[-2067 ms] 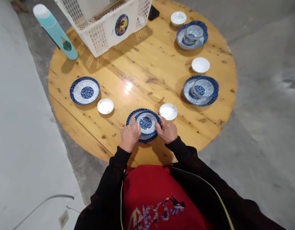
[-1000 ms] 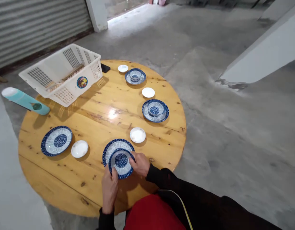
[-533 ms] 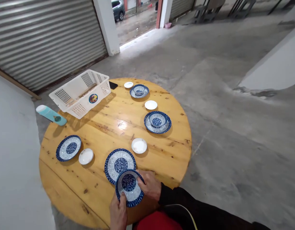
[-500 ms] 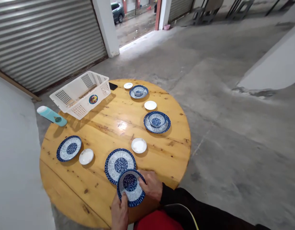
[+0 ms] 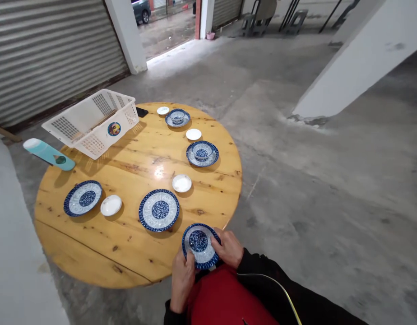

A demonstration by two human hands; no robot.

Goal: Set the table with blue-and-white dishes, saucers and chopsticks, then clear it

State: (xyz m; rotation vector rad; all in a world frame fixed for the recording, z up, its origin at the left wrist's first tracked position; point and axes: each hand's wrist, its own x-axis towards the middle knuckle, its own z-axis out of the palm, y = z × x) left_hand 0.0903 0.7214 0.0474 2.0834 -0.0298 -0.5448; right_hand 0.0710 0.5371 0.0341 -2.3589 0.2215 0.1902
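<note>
A blue-and-white patterned bowl [image 5: 198, 243] is held between both hands at the table's near edge, its inside facing me. My left hand [image 5: 183, 275] grips its lower left rim, thumb over the edge. On the right rim, my right hand [image 5: 229, 247] is closed with its thumb inside; the fingers of both hands are partly hidden below the bowl. Just beyond, a matching plate [image 5: 159, 210] lies flat on the round wooden table [image 5: 130, 243]. Close to that plate sits a small white dish [image 5: 182, 183].
Another patterned plate [image 5: 82, 198] and a white dish [image 5: 111, 205] lie at left. Plates bearing bowls stand at right [image 5: 202, 153] and far back [image 5: 178, 118]. A white plastic basket [image 5: 93, 124], a turquoise bottle [image 5: 49, 153] and a black phone [image 5: 141, 112] line the far left edge.
Both hands have brought the bowl to the right and nearer my body, away from the plate it overlapped. My view has turned to the right, so the table appears further left.
</note>
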